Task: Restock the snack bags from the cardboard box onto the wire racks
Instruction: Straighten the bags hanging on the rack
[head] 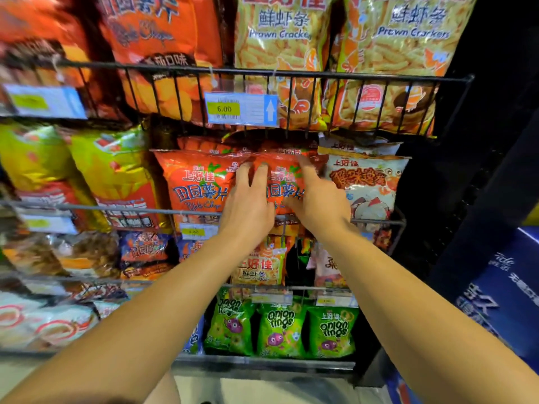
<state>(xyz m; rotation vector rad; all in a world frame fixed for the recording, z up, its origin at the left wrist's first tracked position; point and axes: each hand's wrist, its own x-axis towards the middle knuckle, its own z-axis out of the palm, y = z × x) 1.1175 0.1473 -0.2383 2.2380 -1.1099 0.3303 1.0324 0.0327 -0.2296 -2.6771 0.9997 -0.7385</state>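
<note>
At frame centre, our left hand (248, 205) and right hand (318, 202) press straight, open fingers against a red potato chips bag (284, 182) standing in the middle wire rack (145, 209), beside its twin (198, 185).

Black wire racks (291, 73) fill the frame in stacked tiers. The top tier holds large orange chip bags (157, 53) at upper left and yellow prawn cracker bags (405, 53) at upper right (a price tag (241, 109) hangs on its front rail). The middle tier holds orange potato chip bags (198, 185); green onion ring bags (281, 330) stand at the bottom centre.
</note>
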